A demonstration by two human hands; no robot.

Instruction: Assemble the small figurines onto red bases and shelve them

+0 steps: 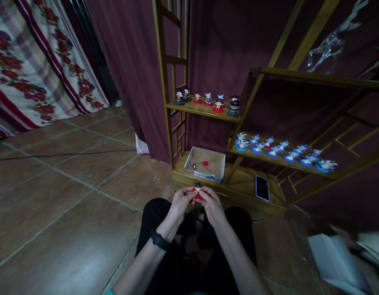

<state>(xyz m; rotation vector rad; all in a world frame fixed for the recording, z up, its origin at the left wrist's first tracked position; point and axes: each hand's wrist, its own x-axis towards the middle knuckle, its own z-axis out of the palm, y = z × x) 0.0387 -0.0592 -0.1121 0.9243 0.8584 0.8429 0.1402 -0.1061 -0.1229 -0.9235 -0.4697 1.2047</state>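
Between both hands, above my knees, is a small figurine (pixel 198 187) with black hair and a red lower part. My left hand (pixel 182 200) grips it from the left side, thumb in front. From the right, my right hand (pixel 211 203) closes on the same figurine. Just beyond the hands, a shallow cardboard box (pixel 214 157) sits on the lowest shelf. Inside it lie a red disc (pixel 206 163) and a tiny dark-haired figurine piece (pixel 194 166). The underside of the held figurine is hidden by my fingers.
Several figurines on red and dark bases stand on the upper left shelf (pixel 192 107). Several blue and white figurines (pixel 274 150) line the right shelf. A phone (pixel 262 188) lies on the lowest board. A clear deer ornament (pixel 327 47) stands higher up. A white box (pixel 335 260) is on the floor at right.
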